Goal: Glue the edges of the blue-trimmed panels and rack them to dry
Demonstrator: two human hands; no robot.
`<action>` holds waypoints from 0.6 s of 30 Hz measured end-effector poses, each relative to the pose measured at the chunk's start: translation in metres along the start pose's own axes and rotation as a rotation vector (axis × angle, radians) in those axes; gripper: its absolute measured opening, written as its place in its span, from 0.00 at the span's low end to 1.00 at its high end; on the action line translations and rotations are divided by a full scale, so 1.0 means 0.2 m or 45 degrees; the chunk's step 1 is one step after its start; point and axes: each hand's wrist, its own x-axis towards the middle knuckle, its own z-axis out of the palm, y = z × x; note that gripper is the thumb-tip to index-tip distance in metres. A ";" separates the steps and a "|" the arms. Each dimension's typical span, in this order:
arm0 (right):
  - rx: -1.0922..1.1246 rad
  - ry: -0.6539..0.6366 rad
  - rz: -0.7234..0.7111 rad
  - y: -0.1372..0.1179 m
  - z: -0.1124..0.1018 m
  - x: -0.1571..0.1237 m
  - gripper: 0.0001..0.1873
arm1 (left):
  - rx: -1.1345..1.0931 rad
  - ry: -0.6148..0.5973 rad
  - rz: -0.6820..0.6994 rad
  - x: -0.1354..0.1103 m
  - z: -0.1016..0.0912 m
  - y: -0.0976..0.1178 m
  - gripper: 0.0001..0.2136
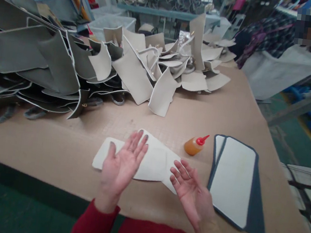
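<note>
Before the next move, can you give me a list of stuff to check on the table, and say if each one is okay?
1. Left hand and right hand holding nothing: ok, both are open with palms showing.
2. White pieces within reach: ok, they lie right by both hands.
3. White pieces lined up neatly: not ok, they overlap at different angles.
4. Dark-edged panels squared up: not ok, the stack is fanned out.
5. Red tip of the orange bottle sealed: cannot tell, it's too small to see.
6. Pale pile apart from the white pieces: ok, bare table shows between.
</note>
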 end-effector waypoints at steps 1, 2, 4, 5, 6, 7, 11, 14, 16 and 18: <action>-0.005 -0.001 -0.021 0.00 -0.01 -0.02 0.18 | -0.058 -0.053 -0.048 0.00 0.04 -0.05 0.27; -0.006 0.003 -0.043 -0.01 -0.02 -0.04 0.18 | -0.100 -0.097 -0.074 0.00 0.08 -0.10 0.26; 0.008 0.022 -0.082 -0.02 -0.05 -0.07 0.18 | -0.132 -0.180 -0.095 0.01 0.11 -0.16 0.26; 0.018 0.036 -0.099 -0.03 -0.07 -0.09 0.19 | -0.114 -0.219 -0.092 0.02 0.12 -0.19 0.26; 0.030 0.053 -0.118 -0.03 -0.09 -0.11 0.19 | -0.062 -0.254 -0.081 0.04 0.12 -0.22 0.26; 0.043 0.071 -0.136 -0.04 -0.12 -0.14 0.19 | 0.031 -0.273 -0.047 0.06 0.12 -0.26 0.26; 0.132 0.136 -0.164 -0.04 -0.24 -0.22 0.19 | 0.776 -0.279 0.228 0.25 0.13 -0.52 0.45; 0.205 0.186 -0.207 -0.02 -0.36 -0.29 0.19 | 1.248 -0.377 0.354 0.40 0.19 -0.77 0.54; 0.230 0.183 -0.213 -0.02 -0.45 -0.33 0.20 | 1.400 -0.416 0.367 0.48 0.25 -0.91 0.56; 0.249 0.161 -0.195 -0.02 -0.53 -0.36 0.20 | 1.469 -0.429 0.381 0.54 0.29 -1.00 0.57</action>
